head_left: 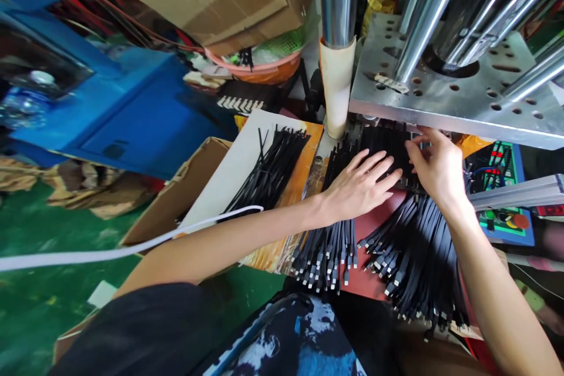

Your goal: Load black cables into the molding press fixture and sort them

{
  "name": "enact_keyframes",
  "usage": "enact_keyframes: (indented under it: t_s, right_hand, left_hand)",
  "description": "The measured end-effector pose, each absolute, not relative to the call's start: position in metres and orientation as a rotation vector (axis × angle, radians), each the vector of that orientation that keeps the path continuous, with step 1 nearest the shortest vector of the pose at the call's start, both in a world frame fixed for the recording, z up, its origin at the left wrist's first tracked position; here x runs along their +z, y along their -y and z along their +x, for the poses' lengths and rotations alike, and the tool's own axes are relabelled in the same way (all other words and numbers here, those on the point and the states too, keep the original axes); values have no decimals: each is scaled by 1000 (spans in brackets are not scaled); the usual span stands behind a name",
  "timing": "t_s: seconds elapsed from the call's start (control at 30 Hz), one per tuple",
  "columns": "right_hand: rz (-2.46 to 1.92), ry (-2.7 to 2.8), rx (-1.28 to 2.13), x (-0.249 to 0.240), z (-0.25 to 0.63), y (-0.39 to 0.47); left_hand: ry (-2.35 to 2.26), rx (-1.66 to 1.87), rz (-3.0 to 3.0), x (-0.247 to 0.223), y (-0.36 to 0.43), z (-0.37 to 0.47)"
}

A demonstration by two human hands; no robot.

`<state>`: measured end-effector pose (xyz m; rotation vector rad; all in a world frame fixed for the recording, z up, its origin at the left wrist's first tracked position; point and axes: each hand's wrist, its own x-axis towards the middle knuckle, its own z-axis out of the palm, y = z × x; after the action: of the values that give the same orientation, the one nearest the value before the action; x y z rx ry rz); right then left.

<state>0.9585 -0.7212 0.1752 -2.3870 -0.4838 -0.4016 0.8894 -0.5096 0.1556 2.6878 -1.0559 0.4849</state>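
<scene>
My left hand (359,185) lies palm down with its fingers spread, over the near edge of a dark block (383,144) under the press. Beneath its wrist hangs a bundle of black cables with metal plugs (326,247). My right hand (438,167) is at the right part of the block, its thumb and forefinger bent close together; what lies between them is hidden. Below it a second, larger bundle of black cables (423,247) fans over a reddish surface (368,270). More black cables (273,167) rest on a white board to the left.
The press's metal plate (458,94) hangs just above my right hand. A steel column (339,6) with a pale sleeve rises behind my left hand. A button panel (506,220) stands at right. To the left are a cardboard box (185,182) and a blue machine (132,111).
</scene>
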Motion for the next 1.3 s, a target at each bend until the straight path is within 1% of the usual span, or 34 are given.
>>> enact_keyframes:
  t_s: [0.13,0.27,0.4,0.53,0.73,0.83,0.9,0.97,1.0,1.03,1.1,1.17,1.2,1.23,1.3]
  right_hand:
    - [-2594,835,-333,177,918,738]
    - [-2763,869,-307,175,910,736]
    - [-2989,711,-321,175,938,718]
    - [-3077,608,-303,178,970,705]
    - [-3072,561,-256,184,1017,689]
    - [-3067,543,-237,194,1021,688]
    - [-3042,574,-256,201,994,695]
    - [-3027,514,-342,201,940,710]
    - [-3039,392,-391,198,908,719]
    - [-3078,255,-351,192,874,729]
    - [-3202,10,-103,175,816,746]
    - [-3217,-90,161,155,779,759]
    - [-3183,-100,229,146,770,764]
    - [-3125,-92,243,138,766,768]
    - [-2987,-80,147,130,766,775]
  left_hand:
    - [1069,423,2690,156,510,882]
    - [950,328,2790,162,519,877]
    - [824,176,2856,177,530,898]
    - [719,86,2878,185,537,936]
    - [675,235,2850,178,544,990]
    - [696,248,2803,179,541,999]
    - [757,362,2732,183,532,978]
    - [756,508,2675,183,517,934]
    - [680,525,2687,180,509,907]
    - [535,487,2736,176,501,880]
    - [241,229,2853,162,485,833]
    - [79,-71,2821,146,471,807]
    - [48,-163,2791,140,465,802]
    - [35,-208,2753,135,459,801]
    - [18,-194,2647,131,449,805]
